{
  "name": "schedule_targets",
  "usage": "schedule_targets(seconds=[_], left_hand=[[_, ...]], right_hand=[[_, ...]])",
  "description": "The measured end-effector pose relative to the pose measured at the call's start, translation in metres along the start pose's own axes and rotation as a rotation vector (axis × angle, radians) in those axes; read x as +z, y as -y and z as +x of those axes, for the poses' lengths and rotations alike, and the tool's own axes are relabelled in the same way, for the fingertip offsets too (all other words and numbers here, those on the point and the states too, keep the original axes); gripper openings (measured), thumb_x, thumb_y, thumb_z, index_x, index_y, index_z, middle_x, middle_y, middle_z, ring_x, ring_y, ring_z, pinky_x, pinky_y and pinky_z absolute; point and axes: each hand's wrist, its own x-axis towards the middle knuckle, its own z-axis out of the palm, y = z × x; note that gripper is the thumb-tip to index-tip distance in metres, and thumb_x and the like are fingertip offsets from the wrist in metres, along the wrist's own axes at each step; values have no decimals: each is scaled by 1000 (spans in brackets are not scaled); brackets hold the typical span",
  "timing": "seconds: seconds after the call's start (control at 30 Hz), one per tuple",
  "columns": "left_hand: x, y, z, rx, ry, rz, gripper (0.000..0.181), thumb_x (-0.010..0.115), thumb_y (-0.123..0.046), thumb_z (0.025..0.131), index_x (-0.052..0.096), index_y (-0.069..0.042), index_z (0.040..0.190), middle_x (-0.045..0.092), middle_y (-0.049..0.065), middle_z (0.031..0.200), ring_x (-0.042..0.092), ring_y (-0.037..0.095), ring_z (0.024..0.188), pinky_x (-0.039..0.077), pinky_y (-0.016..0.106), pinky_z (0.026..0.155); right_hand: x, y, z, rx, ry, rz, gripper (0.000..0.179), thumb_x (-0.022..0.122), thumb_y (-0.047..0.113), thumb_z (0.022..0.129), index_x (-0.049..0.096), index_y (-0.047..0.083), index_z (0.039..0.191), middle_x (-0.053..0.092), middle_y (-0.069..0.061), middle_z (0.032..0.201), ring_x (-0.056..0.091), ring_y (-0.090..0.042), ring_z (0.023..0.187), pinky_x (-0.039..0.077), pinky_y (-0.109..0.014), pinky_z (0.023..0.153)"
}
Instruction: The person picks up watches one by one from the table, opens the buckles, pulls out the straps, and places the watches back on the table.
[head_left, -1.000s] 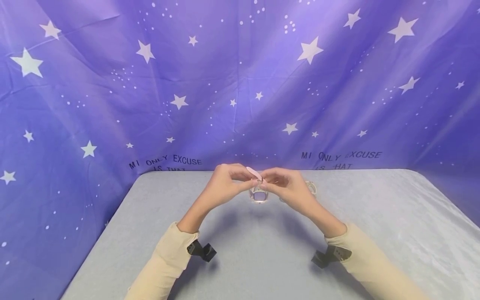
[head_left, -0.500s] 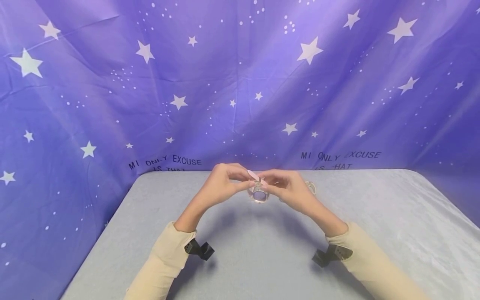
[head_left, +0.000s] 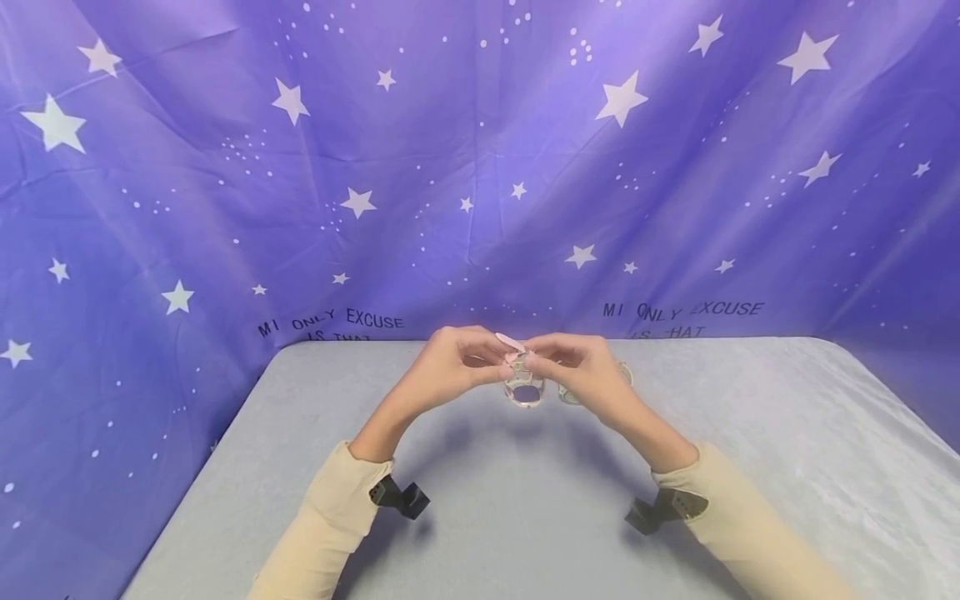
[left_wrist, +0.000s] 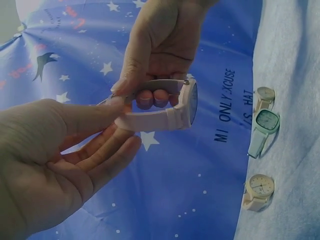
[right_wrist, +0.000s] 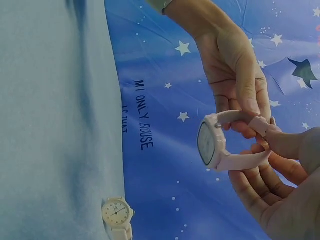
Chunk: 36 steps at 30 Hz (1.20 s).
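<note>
Held up above the table is a pale pink wristwatch point(head_left: 525, 393), its strap bent into a loop and the dial turned away from the hands. My left hand point(head_left: 453, 367) pinches one strap end between thumb and fingers. The other strap end sits in the pinch of my right hand point(head_left: 581, 367). Both thumbs meet at the strap ends, as the left wrist view shows with the watch point(left_wrist: 187, 105) to the right of the fingertips. In the right wrist view a strap loop point(right_wrist: 260, 126) lies by the thumbs. Whether the strap is buckled I cannot tell.
Several other watches lie on the grey cloth-covered table point(head_left: 480, 517): a green square one point(left_wrist: 267, 120), a cream round one point(left_wrist: 261, 186) and a pale one point(left_wrist: 266, 94). My right hand partly covers some in the head view. A purple star-patterned curtain point(head_left: 420, 150) hangs behind.
The hands stay almost in place. The pink watch has tilted and shifted slightly right between the fingers, and the strap ends at the fingertips have moved a little.
</note>
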Motion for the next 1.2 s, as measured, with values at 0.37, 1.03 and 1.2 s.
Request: schedule_targets(seconds=[0.37, 1.03, 1.2], left_hand=[[-1, 3, 0, -47, -73, -102, 26, 78, -8, 88, 75, -5, 113, 75, 13, 113, 74, 22, 97, 63, 33, 85], [-3, 6, 4, -42, -141, -250, 31, 73, -2, 91, 69, 4, 121, 72, 24, 115, 76, 28, 95, 64, 36, 86], [-5, 8, 4, -11, -141, -288, 28, 69, 1, 93, 66, 8, 120, 70, 28, 113, 73, 37, 95, 64, 37, 85]], right_hand=[[-3, 2, -2, -10, -33, 38, 24, 75, 18, 92, 74, 8, 114, 77, -12, 110, 75, -18, 91, 62, -33, 83], [-5, -3, 6, 6, -86, 238, 19, 64, -1, 96, 60, -6, 114, 77, -5, 98, 74, -11, 89, 62, -31, 89], [-5, -4, 7, 1, -101, 285, 15, 61, -1, 98, 59, 1, 112, 76, 7, 92, 73, -10, 90, 62, -31, 90]])
